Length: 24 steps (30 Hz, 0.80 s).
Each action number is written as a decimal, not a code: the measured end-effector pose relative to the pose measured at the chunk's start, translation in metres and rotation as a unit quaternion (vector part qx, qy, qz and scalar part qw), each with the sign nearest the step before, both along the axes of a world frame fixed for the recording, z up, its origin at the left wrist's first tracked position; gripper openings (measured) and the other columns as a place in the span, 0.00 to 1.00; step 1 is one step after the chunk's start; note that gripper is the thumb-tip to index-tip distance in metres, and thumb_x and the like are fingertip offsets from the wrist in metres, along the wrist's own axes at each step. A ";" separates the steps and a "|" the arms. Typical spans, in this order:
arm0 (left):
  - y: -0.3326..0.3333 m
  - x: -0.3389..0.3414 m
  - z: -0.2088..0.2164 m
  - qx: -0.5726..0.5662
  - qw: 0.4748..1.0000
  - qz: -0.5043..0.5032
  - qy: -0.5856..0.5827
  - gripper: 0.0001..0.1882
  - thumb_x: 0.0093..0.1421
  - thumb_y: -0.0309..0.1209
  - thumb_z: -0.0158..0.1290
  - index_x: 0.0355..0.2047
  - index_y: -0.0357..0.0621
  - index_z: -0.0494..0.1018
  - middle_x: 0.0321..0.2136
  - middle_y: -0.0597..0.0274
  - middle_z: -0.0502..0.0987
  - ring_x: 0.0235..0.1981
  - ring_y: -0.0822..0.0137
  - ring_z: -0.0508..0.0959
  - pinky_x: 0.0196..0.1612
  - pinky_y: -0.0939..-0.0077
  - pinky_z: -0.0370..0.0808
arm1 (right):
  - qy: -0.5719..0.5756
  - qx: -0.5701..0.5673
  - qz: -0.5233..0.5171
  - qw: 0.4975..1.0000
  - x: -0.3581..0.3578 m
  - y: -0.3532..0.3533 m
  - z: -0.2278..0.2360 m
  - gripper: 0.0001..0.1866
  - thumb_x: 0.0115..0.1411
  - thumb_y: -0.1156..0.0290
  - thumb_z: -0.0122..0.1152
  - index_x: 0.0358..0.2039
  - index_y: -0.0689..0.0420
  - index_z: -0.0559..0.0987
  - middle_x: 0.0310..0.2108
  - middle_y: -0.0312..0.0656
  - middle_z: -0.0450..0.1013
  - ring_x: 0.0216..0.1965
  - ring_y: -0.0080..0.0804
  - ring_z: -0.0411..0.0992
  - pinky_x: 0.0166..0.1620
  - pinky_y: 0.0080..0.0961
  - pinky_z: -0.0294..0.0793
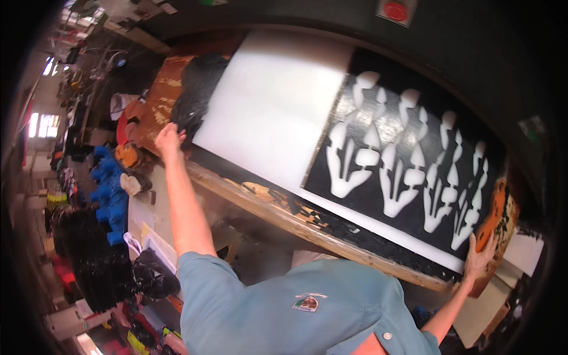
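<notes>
My left hand (170,139) is at the left end of the bench, its fingers curled in at the edge of a heap of thin black material (200,89). What those fingers hold, if anything, is too small to make out. At the far right end, my right hand (480,258) grips the lower end of an orange, curved cutting die (492,216). Between my arms lies a wide white board (275,100). A black sheet (340,171) covers the board's right part, and white shows through several repeated cut-out shapes in it.
The worn wooden front edge (278,210) of the bench carries black scraps. Dark machinery with a red round button (395,10) stands behind. To the left are blue pieces (109,195), an orange roll-like object (128,155), papers (158,248) and a black plastic bag (155,273).
</notes>
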<state>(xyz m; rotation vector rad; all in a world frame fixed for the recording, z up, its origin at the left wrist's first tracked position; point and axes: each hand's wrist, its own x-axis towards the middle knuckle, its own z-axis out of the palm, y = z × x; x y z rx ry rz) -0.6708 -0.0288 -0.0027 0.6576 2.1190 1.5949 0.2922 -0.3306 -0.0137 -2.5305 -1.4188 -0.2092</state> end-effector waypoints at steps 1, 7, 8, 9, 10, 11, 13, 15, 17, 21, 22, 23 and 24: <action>0.000 0.000 0.004 -0.017 0.999 0.018 0.025 0.17 0.67 0.27 0.63 0.54 0.32 0.81 0.43 0.52 0.85 0.33 0.59 0.88 0.30 0.76 0.85 | -0.018 -0.007 -0.007 1.000 -0.002 0.000 -0.001 0.44 0.67 0.49 0.73 0.77 0.52 0.66 0.79 0.60 0.55 0.79 0.58 0.53 0.78 0.50 0.52; -0.008 0.133 0.038 -0.010 0.965 -0.119 0.233 0.21 0.76 0.38 0.58 0.60 0.33 0.79 0.53 0.52 0.86 0.52 0.64 0.84 0.59 0.69 0.79 | 0.010 0.027 0.016 0.999 -0.023 0.006 0.009 0.51 0.58 0.46 0.79 0.75 0.56 0.68 0.75 0.66 0.58 0.74 0.67 0.56 0.76 0.57 0.54; -0.017 0.184 0.039 0.010 0.957 -0.226 0.180 0.22 0.77 0.37 0.57 0.62 0.34 0.78 0.55 0.52 0.84 0.54 0.64 0.83 0.60 0.69 0.78 | 0.016 0.025 0.014 0.999 -0.026 0.005 0.014 0.53 0.56 0.43 0.79 0.75 0.56 0.68 0.75 0.67 0.58 0.74 0.69 0.55 0.76 0.58 0.54; -0.035 0.243 0.036 0.044 0.936 -0.318 0.146 0.20 0.78 0.36 0.56 0.62 0.35 0.78 0.55 0.52 0.84 0.55 0.65 0.82 0.59 0.68 0.79 | 0.035 0.014 0.013 0.999 -0.029 0.005 0.018 0.55 0.55 0.42 0.79 0.76 0.55 0.67 0.76 0.67 0.56 0.76 0.69 0.53 0.76 0.59 0.53; -0.050 0.300 0.036 0.048 0.900 -0.403 0.155 0.20 0.76 0.33 0.56 0.64 0.37 0.77 0.58 0.56 0.83 0.54 0.68 0.83 0.59 0.71 0.78 | 0.053 -0.007 0.006 0.999 -0.030 0.004 0.024 0.56 0.54 0.43 0.80 0.77 0.55 0.66 0.77 0.66 0.54 0.77 0.68 0.52 0.77 0.59 0.53; -0.080 0.358 0.035 0.057 0.840 -0.509 0.179 0.25 0.71 0.35 0.64 0.64 0.36 0.76 0.58 0.52 0.82 0.59 0.63 0.80 0.63 0.66 0.77 | 0.062 -0.009 0.023 0.998 -0.031 0.002 0.030 0.57 0.53 0.44 0.81 0.77 0.54 0.65 0.78 0.66 0.52 0.78 0.68 0.51 0.77 0.58 0.52; -0.116 0.469 0.031 0.160 0.683 -0.665 0.256 0.37 0.59 0.38 0.73 0.64 0.36 0.74 0.64 0.42 0.76 0.64 0.42 0.78 0.69 0.48 0.72 | 0.094 -0.033 0.018 0.995 -0.029 -0.003 0.041 0.60 0.50 0.48 0.83 0.79 0.52 0.62 0.79 0.66 0.49 0.79 0.68 0.48 0.78 0.56 0.52; -0.153 0.555 0.029 0.176 0.581 -0.749 0.265 0.52 0.56 0.44 0.75 0.76 0.45 0.62 0.75 0.41 0.63 0.76 0.33 0.59 0.77 0.39 0.60 | 0.128 -0.050 0.026 0.990 -0.025 -0.006 0.048 0.63 0.47 0.49 0.84 0.79 0.52 0.60 0.79 0.68 0.48 0.79 0.69 0.48 0.78 0.55 0.54; -0.176 0.612 0.024 0.148 0.522 -0.803 0.247 0.48 0.59 0.44 0.72 0.74 0.42 0.63 0.77 0.39 0.58 0.78 0.31 0.53 0.78 0.36 0.55 | 0.138 -0.038 0.048 0.989 -0.022 -0.008 0.049 0.64 0.47 0.46 0.84 0.79 0.52 0.60 0.79 0.69 0.48 0.78 0.70 0.50 0.78 0.55 0.55; -0.187 0.647 0.012 0.153 0.502 -0.766 0.371 0.30 0.62 0.36 0.68 0.63 0.43 0.77 0.72 0.47 0.69 0.76 0.40 0.63 0.77 0.36 0.58 | 0.141 -0.016 0.048 0.989 -0.017 -0.007 0.044 0.63 0.43 0.48 0.83 0.78 0.53 0.64 0.75 0.69 0.55 0.75 0.69 0.56 0.75 0.55 0.61; -0.186 0.646 0.009 0.187 0.516 -0.759 0.351 0.28 0.62 0.35 0.68 0.62 0.43 0.77 0.71 0.48 0.70 0.76 0.40 0.64 0.77 0.36 0.59 | 0.158 -0.005 0.050 0.986 -0.014 -0.008 0.044 0.62 0.42 0.48 0.83 0.77 0.53 0.66 0.75 0.69 0.55 0.75 0.69 0.56 0.74 0.55 0.61; -0.185 0.644 0.008 0.184 0.524 -0.761 0.336 0.27 0.62 0.34 0.68 0.61 0.43 0.78 0.70 0.48 0.71 0.75 0.40 0.65 0.76 0.37 0.59 | 0.182 -0.003 0.053 0.982 -0.011 -0.008 0.044 0.60 0.41 0.49 0.83 0.76 0.53 0.68 0.75 0.69 0.55 0.75 0.68 0.56 0.74 0.56 0.62; -0.185 0.641 0.007 0.197 0.523 -0.764 0.322 0.27 0.61 0.33 0.69 0.60 0.42 0.79 0.69 0.48 0.72 0.75 0.40 0.66 0.76 0.37 0.61 | 0.163 0.007 0.061 0.985 -0.008 -0.010 0.046 0.56 0.44 0.53 0.83 0.73 0.60 0.71 0.72 0.66 0.62 0.73 0.59 0.62 0.73 0.50 0.65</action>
